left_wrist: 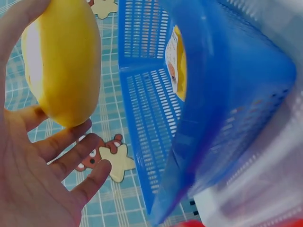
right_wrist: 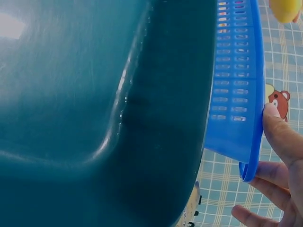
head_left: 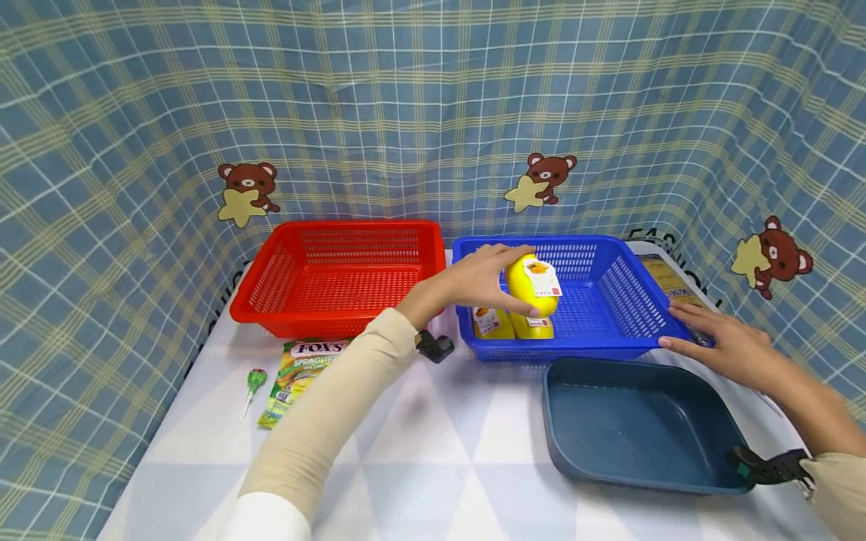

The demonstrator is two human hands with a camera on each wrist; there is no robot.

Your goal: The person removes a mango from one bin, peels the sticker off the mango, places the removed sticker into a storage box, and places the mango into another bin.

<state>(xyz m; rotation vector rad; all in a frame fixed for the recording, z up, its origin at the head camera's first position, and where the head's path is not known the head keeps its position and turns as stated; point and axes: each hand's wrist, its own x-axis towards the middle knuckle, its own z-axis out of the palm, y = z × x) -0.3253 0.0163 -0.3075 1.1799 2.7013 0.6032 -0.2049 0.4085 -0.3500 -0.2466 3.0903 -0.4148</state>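
Note:
My left hand (head_left: 483,282) holds a smooth yellow oval item with a white label (head_left: 531,285) between thumb and fingers, above the left part of a blue basket (head_left: 609,347). In the left wrist view this yellow item (left_wrist: 68,61) looks rounded and plump; the lower fingers are spread away from it. Similar yellow items with white labels (head_left: 497,324) lie in the basket below that hand. At the basket's right front corner, my right hand (head_left: 727,346) grips the rim. The right wrist view has the thumb (right_wrist: 279,132) on the blue rim (right_wrist: 258,94) and fingers beneath it.
A red basket (head_left: 271,308) stands to the left. In front of it lie a FOX'S candy bag (head_left: 291,383), partly behind my left sleeve, and a green lollipop (head_left: 255,379). A dark blue tub (head_left: 575,469) sits before the blue basket. Behind my right hand lies a yellowish package (head_left: 666,278).

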